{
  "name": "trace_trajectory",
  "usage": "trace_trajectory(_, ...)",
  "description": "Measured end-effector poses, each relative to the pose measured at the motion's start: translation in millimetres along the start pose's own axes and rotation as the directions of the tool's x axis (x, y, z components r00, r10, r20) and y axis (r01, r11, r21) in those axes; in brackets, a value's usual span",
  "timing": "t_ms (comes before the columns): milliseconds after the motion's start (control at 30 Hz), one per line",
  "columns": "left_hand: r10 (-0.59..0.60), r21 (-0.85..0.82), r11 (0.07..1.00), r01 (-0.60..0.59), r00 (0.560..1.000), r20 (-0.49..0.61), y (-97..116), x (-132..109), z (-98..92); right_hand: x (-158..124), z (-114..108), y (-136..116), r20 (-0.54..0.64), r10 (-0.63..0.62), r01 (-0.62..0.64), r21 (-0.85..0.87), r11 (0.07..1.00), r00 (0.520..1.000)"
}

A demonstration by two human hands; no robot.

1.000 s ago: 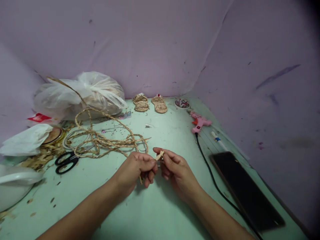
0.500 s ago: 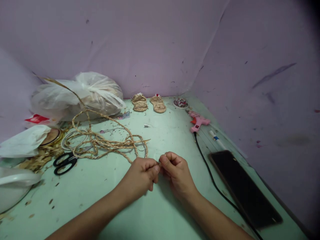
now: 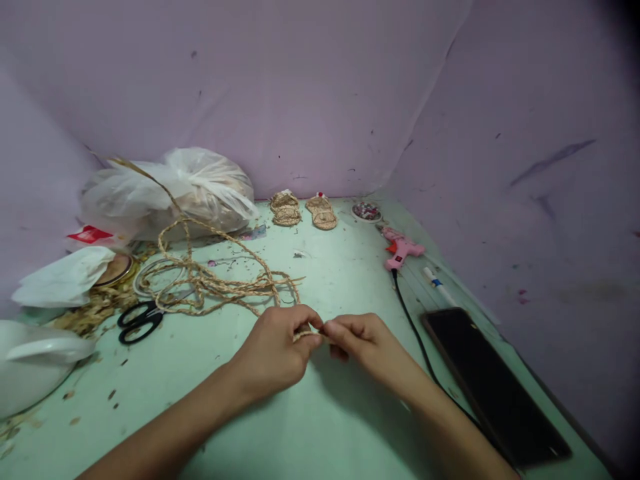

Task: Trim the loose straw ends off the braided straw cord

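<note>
Between thumb and fingers, my left hand (image 3: 280,343) pinches a short stretch of braided straw cord (image 3: 306,335). My right hand (image 3: 363,340) grips the same cord close by, the fingertips of both hands almost meeting. Beyond my left hand, the long loose coils of the braid (image 3: 220,285) lie tangled on the green table, and one end sticks up over a plastic bag. Black-handled scissors (image 3: 140,323) lie at the left of the coils, their blades partly under them. My fingers hide part of the held cord.
At the back stand two small woven slippers (image 3: 286,212) and a dish of beads (image 3: 367,212). A pink glue gun (image 3: 401,248) with black cable, a marker (image 3: 440,287) and a dark phone (image 3: 495,387) lie right. Left are a stuffed plastic bag (image 3: 200,193) and a white container (image 3: 40,367).
The view has shifted slightly. My left fingers have opened into a looser pinch that shows the cord, and my right hand has turned flatter, its fingers pointing left.
</note>
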State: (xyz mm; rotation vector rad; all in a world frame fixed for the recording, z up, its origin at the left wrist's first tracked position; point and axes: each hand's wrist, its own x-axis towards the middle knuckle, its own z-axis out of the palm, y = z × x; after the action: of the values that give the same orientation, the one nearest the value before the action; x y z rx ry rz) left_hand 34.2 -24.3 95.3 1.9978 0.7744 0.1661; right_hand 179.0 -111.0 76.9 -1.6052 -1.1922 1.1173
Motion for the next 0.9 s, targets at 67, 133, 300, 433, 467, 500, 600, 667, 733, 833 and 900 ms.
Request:
trace_trajectory(67,0.055,0.047,0.997,-0.062,0.989,0.138,0,-1,-2.9,-2,-5,0,0.016,0.034,-0.035,0.02,0.999,0.999)
trace_trajectory(133,0.138,0.197,0.963,-0.183,0.966,0.218,-3,2,-6.7,-5,-15,-2,-0.127,0.01,-0.001,0.076,0.997,0.992)
trace_trajectory(300,0.277,0.628,0.719,-0.298,0.951,0.134,-28,16,-26.7,-12,-51,-8,-0.553,0.047,0.275,0.484,0.831,0.832)
trace_trajectory(433,0.212,0.799,0.601,-0.038,0.971,-0.113,-50,20,-63.1,-7,-59,-6,-0.664,0.145,0.391,0.586,0.71,0.733)
trace_trajectory(467,0.205,0.805,0.59,0.064,0.952,-0.226,-53,19,-71.9,-4,-57,-4,-0.66,0.165,0.385,0.602,0.699,0.733)
trace_trajectory(500,0.205,0.797,0.589,0.134,0.929,-0.307,-54,18,-79.1,-1,-54,-2,-0.641,0.185,0.366,0.624,0.69,0.745)
trace_trajectory(600,0.196,0.742,0.606,0.285,0.851,-0.487,-48,16,-85.6,8,-39,6,-0.524,0.255,0.273,0.729,0.628,0.813)
trace_trajectory(667,0.225,0.744,0.611,0.272,0.841,-0.492,-38,16,-76.3,12,-30,9,-0.478,0.26,0.258,0.771,0.582,0.839)
trace_trajectory(733,0.29,0.782,0.601,0.165,0.867,-0.406,-30,19,-60.6,11,-23,6,-0.456,0.21,0.267,0.773,0.576,0.865)
trace_trajectory(833,0.318,0.801,0.586,0.119,0.876,-0.363,-32,26,-41.3,1,-20,-6,-0.389,0.028,0.304,0.761,0.573,0.921)
trace_trajectory(900,0.268,0.791,0.584,0.181,0.877,-0.399,-40,31,-39.7,-10,-21,-15,-0.344,-0.112,0.344,0.751,0.563,0.932)
